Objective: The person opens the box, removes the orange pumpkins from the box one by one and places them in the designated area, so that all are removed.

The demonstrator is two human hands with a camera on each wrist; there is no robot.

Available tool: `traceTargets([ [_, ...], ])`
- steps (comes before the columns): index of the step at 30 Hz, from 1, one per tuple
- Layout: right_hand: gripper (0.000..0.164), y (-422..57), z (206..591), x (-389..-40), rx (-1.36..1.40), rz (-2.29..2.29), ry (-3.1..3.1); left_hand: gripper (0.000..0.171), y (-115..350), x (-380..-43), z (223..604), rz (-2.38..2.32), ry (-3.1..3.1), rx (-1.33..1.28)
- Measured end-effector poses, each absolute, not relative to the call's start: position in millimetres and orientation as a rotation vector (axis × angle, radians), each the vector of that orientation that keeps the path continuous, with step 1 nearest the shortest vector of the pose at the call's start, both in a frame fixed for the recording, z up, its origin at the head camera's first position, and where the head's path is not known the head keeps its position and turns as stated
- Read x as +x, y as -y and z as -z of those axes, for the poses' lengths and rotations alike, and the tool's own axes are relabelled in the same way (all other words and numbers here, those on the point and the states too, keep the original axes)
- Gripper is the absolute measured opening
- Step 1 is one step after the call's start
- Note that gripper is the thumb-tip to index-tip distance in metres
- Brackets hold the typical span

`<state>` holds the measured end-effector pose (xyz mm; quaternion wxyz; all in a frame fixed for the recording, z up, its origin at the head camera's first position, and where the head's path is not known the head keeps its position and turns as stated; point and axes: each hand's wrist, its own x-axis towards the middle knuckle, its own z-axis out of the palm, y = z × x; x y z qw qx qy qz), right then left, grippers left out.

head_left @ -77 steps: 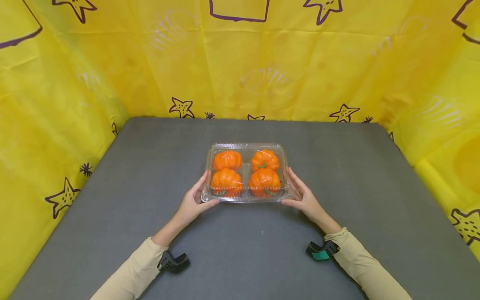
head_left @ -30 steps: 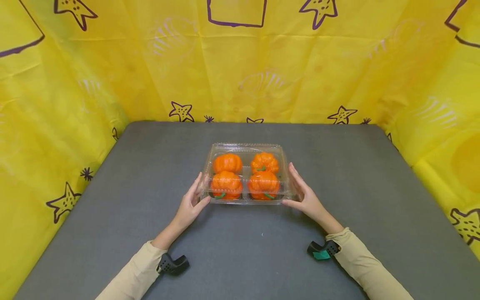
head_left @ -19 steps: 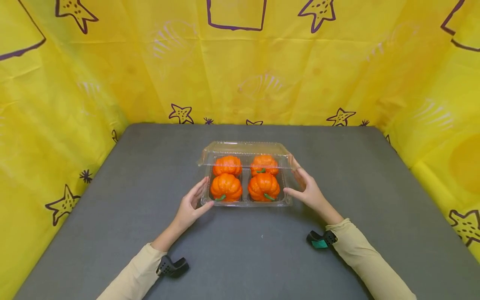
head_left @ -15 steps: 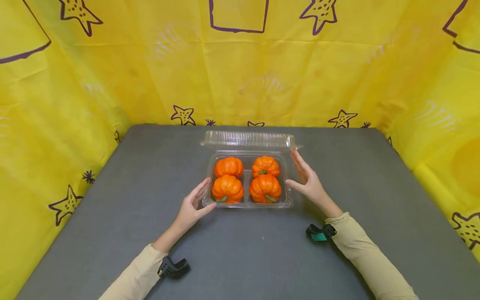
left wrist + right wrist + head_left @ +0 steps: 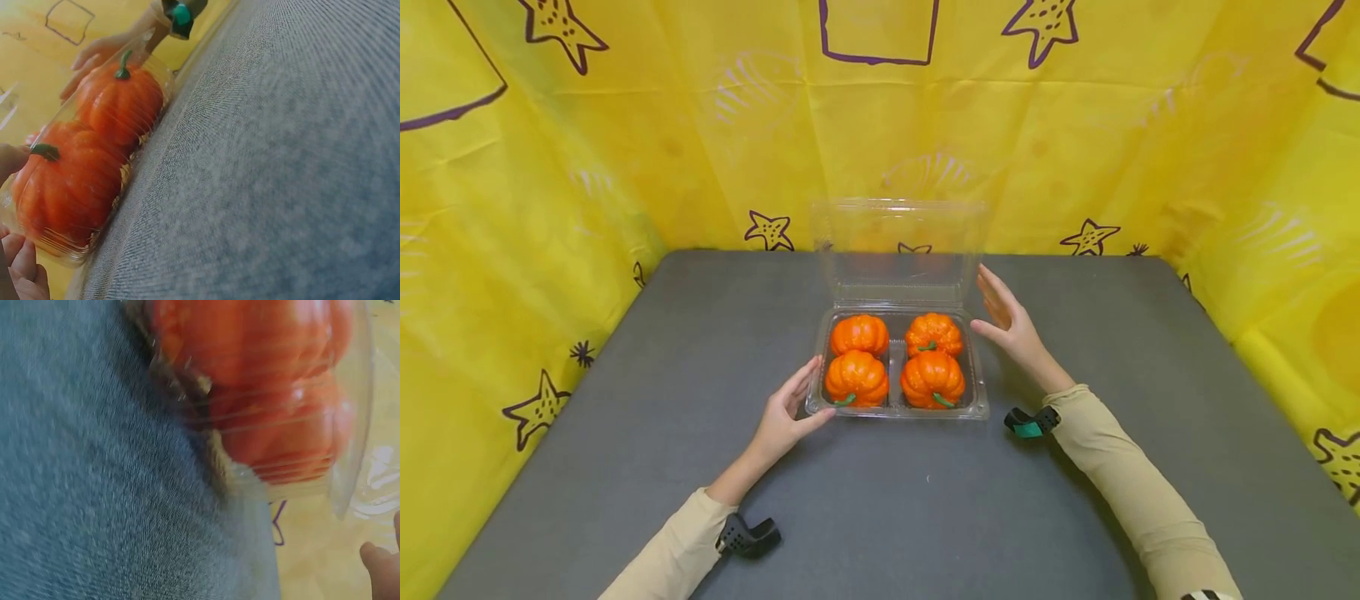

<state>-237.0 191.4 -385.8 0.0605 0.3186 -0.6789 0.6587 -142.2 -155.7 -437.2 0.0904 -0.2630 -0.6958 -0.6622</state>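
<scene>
A clear plastic clamshell container (image 5: 895,412) sits on the table, its hinged lid (image 5: 898,289) standing up at the back. Inside, in two side-by-side compartments, lie several small orange pumpkins (image 5: 932,380) with green stems. My left hand (image 5: 782,421) holds the base's front left corner, thumb at the front rim and fingers along the side. Close to the lid's right edge is my right hand (image 5: 1015,329), fingers extended and thumb apart. In the right wrist view, its fingertips (image 5: 378,562) show beyond the container; whether they touch the lid cannot be told.
The grey cloth-covered table (image 5: 910,517) surrounds the container. Yellow printed fabric (image 5: 700,150) hangs behind it and on both sides. Black wrist-worn mounts (image 5: 748,535) are on both forearms, the right one with green tape.
The lid has swung from lying over the pumpkins up to upright at the back. My right hand has moved up along it, away from the base. My left hand has stayed at the front left corner.
</scene>
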Motion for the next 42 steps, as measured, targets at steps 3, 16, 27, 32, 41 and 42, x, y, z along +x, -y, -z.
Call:
traceTargets([
  [3, 0.072, -191.2, 386.4, -242.3, 0.956, -2.020, 2.079, 0.074, 156.1, -142.6, 438.0, 1.972, 2.072, -0.781],
  [16, 0.066, -183.1, 374.1, -255.1, 0.842, -2.029, 2.292, 0.074, 156.2, -141.7, 435.0, 1.946, 2.094, -0.775],
  [27, 0.070, -179.9, 389.5, -260.8, 0.768, -1.917, 2.427, 0.075, 156.2, -142.5, 435.3, 1.907, 2.135, -0.747],
  [32, 0.067, -181.4, 393.0, -261.2, 0.764, -1.919, 2.437, 0.074, 156.0, -142.5, 435.5, 1.900, 2.133, -0.751],
  [41, 0.060, -181.2, 398.3, -257.3, 0.671, -1.971, 2.477, 0.074, 157.2, -142.7, 437.8, 1.888, 2.145, -0.733],
  [42, 0.059, -181.2, 399.5, -257.2, 0.668, -1.968, 2.479, 0.074, 157.5, -142.6, 438.4, 1.885, 2.144, -0.734],
])
